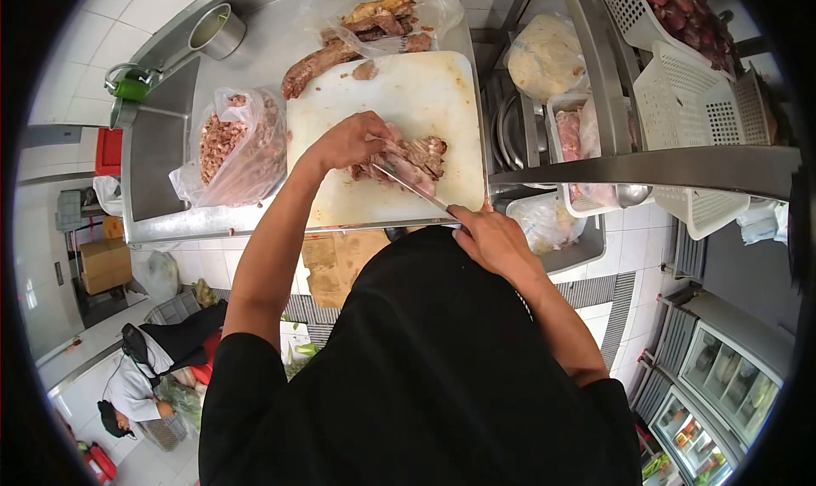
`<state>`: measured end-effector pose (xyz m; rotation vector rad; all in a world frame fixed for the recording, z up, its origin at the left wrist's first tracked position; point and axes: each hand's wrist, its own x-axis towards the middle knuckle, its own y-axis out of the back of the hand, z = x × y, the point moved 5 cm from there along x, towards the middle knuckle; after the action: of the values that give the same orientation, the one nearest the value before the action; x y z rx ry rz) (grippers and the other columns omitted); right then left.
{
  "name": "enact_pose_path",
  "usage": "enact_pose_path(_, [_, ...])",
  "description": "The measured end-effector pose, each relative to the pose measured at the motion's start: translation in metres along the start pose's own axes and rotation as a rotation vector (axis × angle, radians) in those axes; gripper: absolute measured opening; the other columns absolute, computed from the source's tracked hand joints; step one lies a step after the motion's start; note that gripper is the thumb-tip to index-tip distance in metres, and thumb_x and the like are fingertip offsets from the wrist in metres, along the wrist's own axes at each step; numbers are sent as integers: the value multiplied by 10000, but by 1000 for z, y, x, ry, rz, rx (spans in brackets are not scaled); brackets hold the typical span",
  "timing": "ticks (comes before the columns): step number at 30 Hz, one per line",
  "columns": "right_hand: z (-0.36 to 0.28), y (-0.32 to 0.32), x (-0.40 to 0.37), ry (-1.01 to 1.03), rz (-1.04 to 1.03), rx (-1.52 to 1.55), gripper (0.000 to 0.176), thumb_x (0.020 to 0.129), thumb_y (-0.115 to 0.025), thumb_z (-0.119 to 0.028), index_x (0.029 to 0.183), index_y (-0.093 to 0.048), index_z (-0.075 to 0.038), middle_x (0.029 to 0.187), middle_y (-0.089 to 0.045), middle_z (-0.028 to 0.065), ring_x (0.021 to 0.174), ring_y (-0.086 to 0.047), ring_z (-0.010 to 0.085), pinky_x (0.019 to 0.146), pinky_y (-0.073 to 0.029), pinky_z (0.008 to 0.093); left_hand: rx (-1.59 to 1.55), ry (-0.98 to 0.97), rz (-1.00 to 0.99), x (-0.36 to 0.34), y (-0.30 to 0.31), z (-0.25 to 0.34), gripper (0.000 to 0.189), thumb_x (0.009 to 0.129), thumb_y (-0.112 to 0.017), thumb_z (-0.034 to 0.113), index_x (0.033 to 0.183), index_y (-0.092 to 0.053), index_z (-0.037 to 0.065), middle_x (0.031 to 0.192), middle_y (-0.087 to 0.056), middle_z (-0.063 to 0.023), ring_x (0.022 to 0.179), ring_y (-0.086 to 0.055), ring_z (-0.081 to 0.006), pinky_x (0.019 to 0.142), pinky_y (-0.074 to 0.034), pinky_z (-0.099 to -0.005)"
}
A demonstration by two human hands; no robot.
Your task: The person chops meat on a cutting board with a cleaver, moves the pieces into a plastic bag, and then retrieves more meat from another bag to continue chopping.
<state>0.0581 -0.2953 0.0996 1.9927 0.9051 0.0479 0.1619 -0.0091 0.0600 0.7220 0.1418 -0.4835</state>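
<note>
A piece of meat (425,156) lies on the white cutting board (340,103). My left hand (353,142) is closed on the meat's left side, fingers curled near the blade. In my right hand (493,241) is a knife (416,185), gripped by its handle at the board's front edge. Its blade slants up and left across the meat, with the tip close to my left fingers. A clear bag of diced meat (225,150) stands left of the board. Larger meat pieces (319,68) lie at the board's back edge, partly in a plastic bag.
A metal pot (217,32) stands at the back left of the steel counter (170,224). To the right, a metal rack (612,164) bears white plastic baskets (680,95). A co-worker (136,384) bends over a crate at lower left. Glass-fronted fridges (731,375) stand at lower right.
</note>
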Motion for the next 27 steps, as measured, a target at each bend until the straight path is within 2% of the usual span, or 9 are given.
enact_pose_path(4, [2, -2, -3, 15, 33, 22, 397, 961, -661, -218, 1341, -618, -111, 1048, -735, 193, 1025, -692, 393, 880, -548, 499, -128, 81, -87, 4, -2, 0, 280, 881, -630, 117, 1105, -756, 5, 1032, -718, -117, 944, -713, -267, 771, -599, -378])
enact_pose_path(11, [1, 0, -4, 25, 45, 23, 381, 957, -663, -197, 1325, -619, -110, 1022, -737, 178, 1024, -692, 381, 881, -552, 490, -203, 226, -274, 3, -9, 14, 257, 876, -649, 81, 1092, -734, -27, 930, -725, -157, 676, -702, -223, 495, -569, -338])
enact_pose_path(14, [2, -1, -4, 15, 22, 33, 394, 958, -672, -208, 1337, -629, -112, 1081, -730, 190, 1055, -687, 381, 898, -551, 481, 107, 82, -252, 8, -17, 5, 281, 837, -668, 55, 1105, -732, 2, 931, -719, -149, 777, -723, -250, 618, -602, -376])
enact_pose_path(16, [3, -1, -4, 19, 25, 44, 392, 955, -676, -205, 1332, -634, -110, 1080, -730, 191, 1057, -686, 381, 900, -552, 477, 451, -143, -22, 5, -17, 12, 364, 804, -685, 34, 1167, -715, 39, 954, -714, -147, 878, -719, -304, 777, -600, -408])
enact_pose_path(17, [3, -2, -4, 22, 23, 52, 390, 953, -678, -201, 1330, -637, -112, 1087, -728, 192, 1053, -686, 383, 899, -551, 477, 453, -145, -24, 4, -18, 9, 364, 804, -685, 34, 1167, -715, 39, 954, -714, -147, 878, -719, -304, 777, -600, -408])
enact_pose_path(19, [4, -2, -6, 21, 21, 63, 388, 951, -680, -197, 1328, -640, -114, 1093, -726, 193, 1049, -686, 384, 899, -549, 476, 319, 2, -26, 1, -15, 16, 349, 813, -683, 83, 1154, -745, 118, 1073, -731, -126, 1074, -667, -329, 956, -531, -428])
enact_pose_path(22, [6, 1, -13, -34, -3, 101, 415, 946, -684, -211, 1351, -633, -139, 1049, -727, 201, 1014, -687, 388, 881, -547, 480, 225, -94, 156, -6, -7, 4, 462, 816, -671, 50, 1277, -682, 78, 1166, -690, -155, 1112, -648, -358, 1007, -518, -435])
enact_pose_path(25, [12, 10, -29, -47, 39, 172, 393, 959, -658, -251, 1342, -651, -161, 919, -734, 180, 931, -707, 386, 848, -548, 496, 271, -255, 375, -4, -7, -11, 405, 870, -639, 96, 1270, -693, 122, 1242, -664, -130, 1147, -627, -363, 998, -515, -454])
enact_pose_path(27, [23, 14, -37, -163, 40, 244, 432, 953, -666, -266, 1380, -650, -201, 888, -727, 189, 891, -705, 402, 812, -542, 488, 296, -243, 351, 1, -14, -18, 423, 878, -632, 97, 1297, -680, 129, 1255, -651, -139, 1153, -622, -374, 1007, -511, -457])
